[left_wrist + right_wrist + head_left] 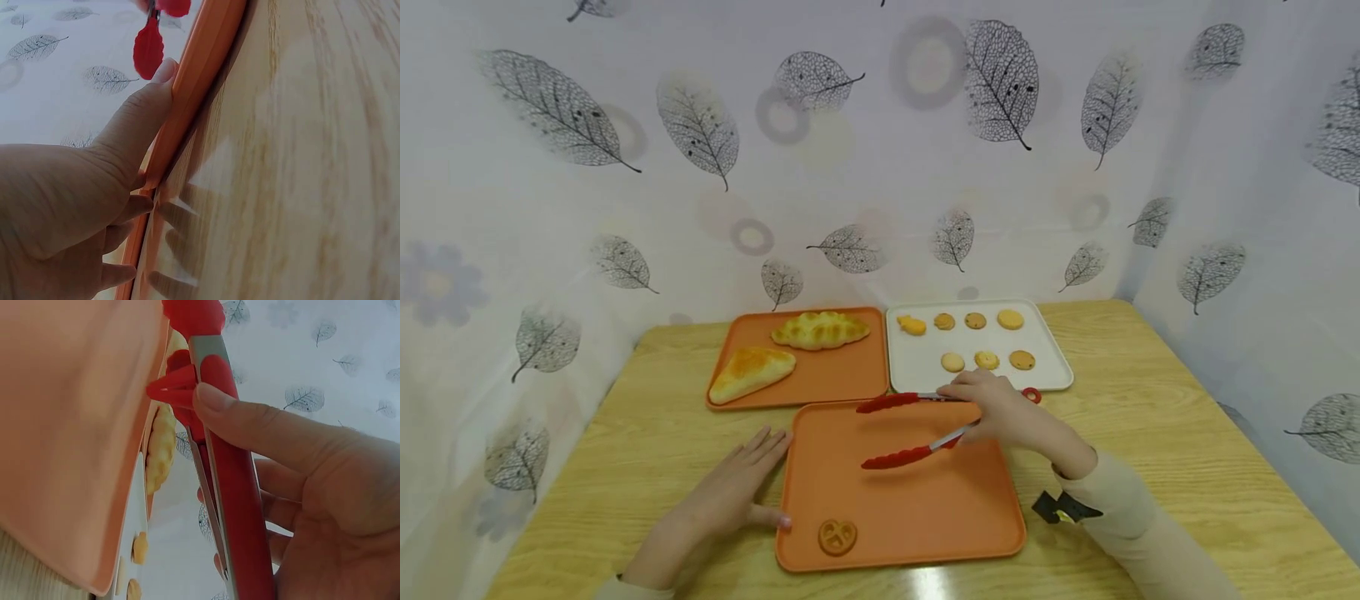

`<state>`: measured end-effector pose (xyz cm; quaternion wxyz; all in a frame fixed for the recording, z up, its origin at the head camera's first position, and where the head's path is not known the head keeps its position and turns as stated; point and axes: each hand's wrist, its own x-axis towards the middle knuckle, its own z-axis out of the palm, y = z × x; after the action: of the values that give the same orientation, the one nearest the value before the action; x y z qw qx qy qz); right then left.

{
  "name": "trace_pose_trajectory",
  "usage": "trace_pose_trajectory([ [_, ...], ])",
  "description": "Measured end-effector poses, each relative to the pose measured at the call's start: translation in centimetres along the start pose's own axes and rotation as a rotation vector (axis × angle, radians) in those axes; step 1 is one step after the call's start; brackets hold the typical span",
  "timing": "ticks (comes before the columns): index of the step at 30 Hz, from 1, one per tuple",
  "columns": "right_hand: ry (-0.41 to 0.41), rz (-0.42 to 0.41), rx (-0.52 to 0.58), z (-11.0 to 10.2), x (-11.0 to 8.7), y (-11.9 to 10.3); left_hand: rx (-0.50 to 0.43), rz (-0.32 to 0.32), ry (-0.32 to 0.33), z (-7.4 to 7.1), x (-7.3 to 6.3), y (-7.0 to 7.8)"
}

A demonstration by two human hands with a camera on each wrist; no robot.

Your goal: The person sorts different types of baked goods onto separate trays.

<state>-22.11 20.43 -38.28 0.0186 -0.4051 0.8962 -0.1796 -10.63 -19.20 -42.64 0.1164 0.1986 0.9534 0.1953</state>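
My right hand (pixel 996 406) grips a pair of red-tipped tongs (pixel 898 457) over the front orange tray (pixel 917 517). The tongs' arms are spread, with nothing between their tips. In the right wrist view the thumb presses along the red handle (pixel 234 506), fingers behind it. My left hand (pixel 730 487) touches that tray's left edge, fingers straight and thumb apart from them; the left wrist view shows the thumb (pixel 140 119) against the rim. A pretzel-shaped cookie (pixel 837 537) lies in the tray's near left corner.
Behind, an orange tray (pixel 842 382) bears a braided bread (pixel 820 331) and a triangular bread (pixel 751 372). Beside it, a white tray (pixel 917 367) carries several small cookies (pixel 987 360). A leaf-patterned curtain (pixel 880 167) hangs behind the wooden table (pixel 1150 417).
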Motion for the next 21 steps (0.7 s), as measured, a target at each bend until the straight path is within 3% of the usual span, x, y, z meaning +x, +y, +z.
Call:
trace_pose_trajectory([
  [7, -0.082, -0.100, 0.042, 0.1, -0.5, -1.6, -0.001, -0.001, -0.006, -0.1, -0.1, -0.1],
  [13, -0.091, -0.232, 0.001, 1.3, -0.4, -2.7, -0.006, -0.004, -0.009, -0.1, 0.0, -0.1],
  [21, -0.120, -0.243, 0.004, 2.3, -0.1, -4.3, 0.006, 0.007, 0.007, 0.0, 0.0, -0.4],
])
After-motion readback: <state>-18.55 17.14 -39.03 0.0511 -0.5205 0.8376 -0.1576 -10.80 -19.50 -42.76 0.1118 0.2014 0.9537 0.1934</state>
